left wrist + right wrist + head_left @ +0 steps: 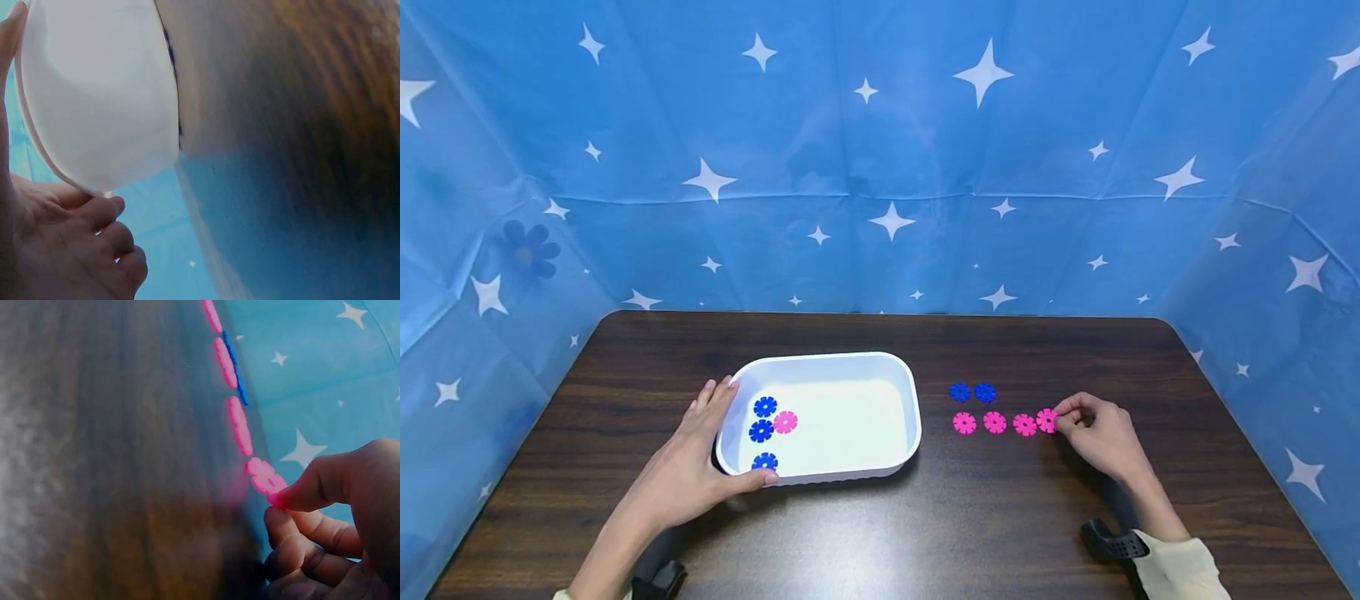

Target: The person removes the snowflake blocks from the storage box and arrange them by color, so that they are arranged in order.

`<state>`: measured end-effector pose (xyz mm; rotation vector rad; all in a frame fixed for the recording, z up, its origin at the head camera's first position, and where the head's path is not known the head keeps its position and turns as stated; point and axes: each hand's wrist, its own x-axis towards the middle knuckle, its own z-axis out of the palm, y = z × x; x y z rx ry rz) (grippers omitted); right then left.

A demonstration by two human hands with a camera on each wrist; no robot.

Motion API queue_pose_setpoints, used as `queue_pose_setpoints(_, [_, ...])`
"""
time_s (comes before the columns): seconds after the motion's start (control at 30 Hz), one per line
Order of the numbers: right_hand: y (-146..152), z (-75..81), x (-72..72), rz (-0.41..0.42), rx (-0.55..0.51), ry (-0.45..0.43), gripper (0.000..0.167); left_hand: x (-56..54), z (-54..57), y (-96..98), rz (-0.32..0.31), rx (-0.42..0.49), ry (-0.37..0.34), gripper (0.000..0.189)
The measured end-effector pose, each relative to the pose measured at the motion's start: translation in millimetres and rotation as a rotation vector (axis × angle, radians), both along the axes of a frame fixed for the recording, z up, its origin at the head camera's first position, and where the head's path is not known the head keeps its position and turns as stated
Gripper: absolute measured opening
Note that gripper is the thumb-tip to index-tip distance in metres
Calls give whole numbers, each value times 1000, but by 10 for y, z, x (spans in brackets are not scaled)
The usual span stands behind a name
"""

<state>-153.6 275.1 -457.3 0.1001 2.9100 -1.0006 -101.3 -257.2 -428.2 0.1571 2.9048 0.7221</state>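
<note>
My left hand (688,462) grips the left end of a white plastic tray (880,479), thumb along the front rim and fingers at the back-left corner. In the left wrist view the tray's outer wall (106,125) rises beside curled fingers. Inside the tray, at its left end, lie three blue interlocking discs (762,431) and one pink disc (786,422). Between thumb and forefinger, my right hand (1105,433) pinches a pink interlocking disc (265,477), tilted up at the right end of a row of three pink discs (995,422).
Two blue discs (985,392) lie side by side behind the pink row, right of the tray. Everything rests on a dark wood-grain table (940,533). A blue cloth with white stars (850,167) hangs around the back and sides.
</note>
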Motion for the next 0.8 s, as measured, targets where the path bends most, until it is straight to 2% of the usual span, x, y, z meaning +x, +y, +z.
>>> queue_pose_setpoints(0.5, [87, 42, 11, 7, 83, -35, 15, 0, -3, -3, -7, -4, 4, 133])
queue_pose_setpoints(0.8, [17, 179, 4, 42, 66, 8, 16, -3, -3, -8, -10, -3, 2, 133])
